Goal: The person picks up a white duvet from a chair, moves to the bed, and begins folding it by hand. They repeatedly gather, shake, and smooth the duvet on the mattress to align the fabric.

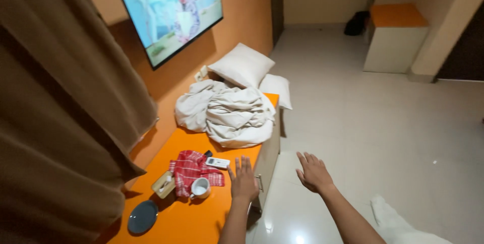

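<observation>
My left hand [243, 181] hovers flat, fingers spread, over the front edge of an orange counter [189, 219]. It holds nothing and sits just right of a white remote [218, 163], a red checked cloth [190, 170] and a white cup [200, 188]. My right hand [313, 172] is stretched out beyond the counter's edge, above the pale tiled floor [383, 133]. Its fingers are apart and it is empty.
A crumpled white sheet [228, 113] and two pillows [243, 65] are piled at the counter's far end. A grey plate [142, 217] and a small tray [164, 184] lie near me. A brown curtain [55, 118] hangs left, under a wall screen [174, 7]. A white cabinet [395, 40] stands far right.
</observation>
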